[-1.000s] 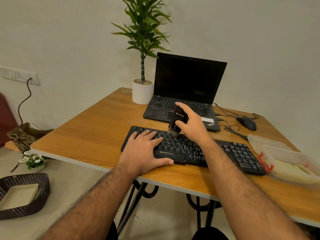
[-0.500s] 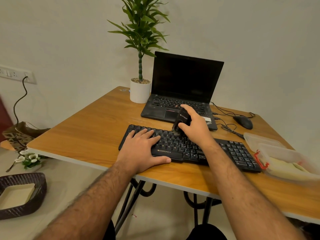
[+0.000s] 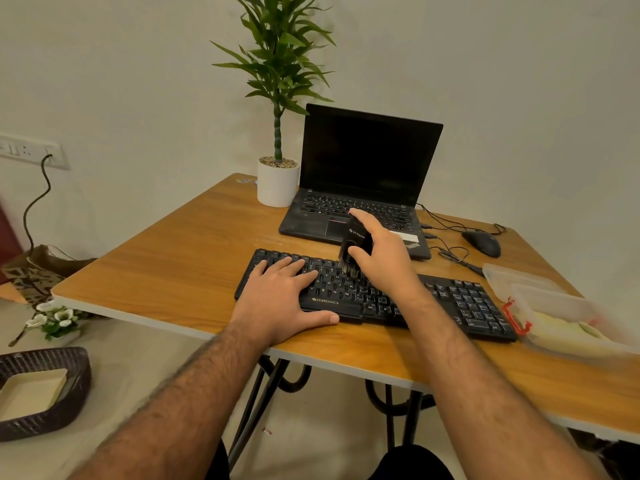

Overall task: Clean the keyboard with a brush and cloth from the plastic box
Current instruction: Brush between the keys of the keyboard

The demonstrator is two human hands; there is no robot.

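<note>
A black keyboard [image 3: 467, 303] lies across the front of the wooden table [image 3: 180, 265]. My left hand [image 3: 280, 299] rests flat on its left end, fingers straight on the keys, thumb along the front edge. My right hand [image 3: 381, 258] grips a small black brush [image 3: 353, 244], held upright with its bristles down on the upper key rows near the middle. A clear plastic box [image 3: 568, 317] with a red clasp stands at the keyboard's right end, a pale yellow cloth [image 3: 561, 330] inside it. Its lid [image 3: 516, 277] lies just behind.
An open black laptop [image 3: 367, 174] stands behind the keyboard, with a white potted plant [image 3: 277, 181] to its left. A black mouse [image 3: 483, 242] and cables lie at the back right. On the floor at left are a woven basket [image 3: 38, 393] and small white flowers [image 3: 55, 318].
The brush in my right hand has shifted slightly over the upper key rows and tilted more upright. My left hand has stayed on the keyboard's left end. The view moved a little.
</note>
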